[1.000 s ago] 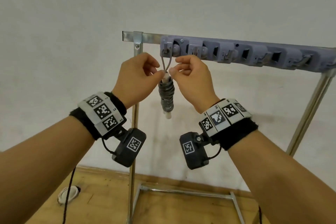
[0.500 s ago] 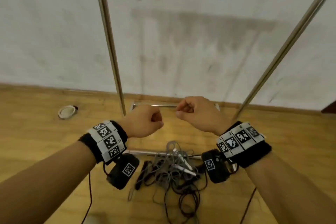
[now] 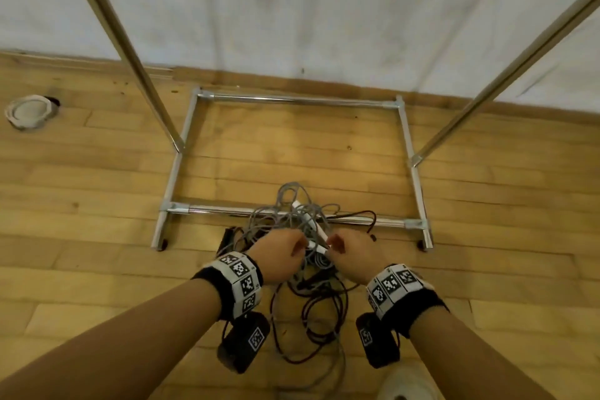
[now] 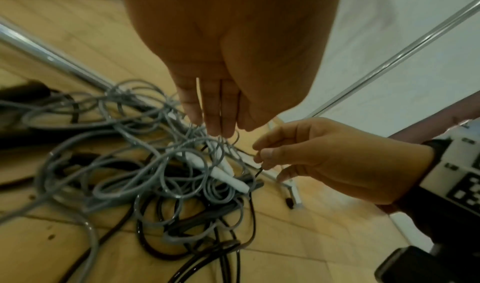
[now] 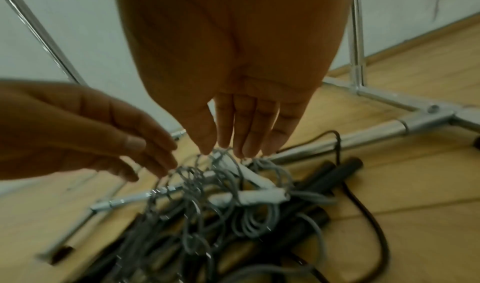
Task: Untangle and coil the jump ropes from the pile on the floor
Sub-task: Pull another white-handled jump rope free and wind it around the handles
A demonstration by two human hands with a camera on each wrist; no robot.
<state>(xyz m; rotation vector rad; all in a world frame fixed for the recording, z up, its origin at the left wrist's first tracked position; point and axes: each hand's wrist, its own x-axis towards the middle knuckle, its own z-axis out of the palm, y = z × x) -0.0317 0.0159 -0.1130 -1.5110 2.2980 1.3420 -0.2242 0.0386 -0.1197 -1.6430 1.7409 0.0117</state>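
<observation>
A tangled pile of jump ropes lies on the wooden floor against the rack's front bar. It holds grey cords, dark cords, white handles and black handles. Both hands are down at the top of the pile. My left hand points down with straight fingers, the tips touching grey loops. My right hand pinches a thin cord between thumb and forefinger, right beside the white handles. The lower part of the pile is hidden behind my wrists.
The rack's metal base frame rests on the floor, with two slanted uprights rising at either side. A white round object lies at far left near the wall. Something pale shows at the bottom edge.
A second ago both hands were up at the rack's hooks beside a hanging coiled rope. They have dropped to the pile on the floor, and the right hand has taken hold of a cord.
</observation>
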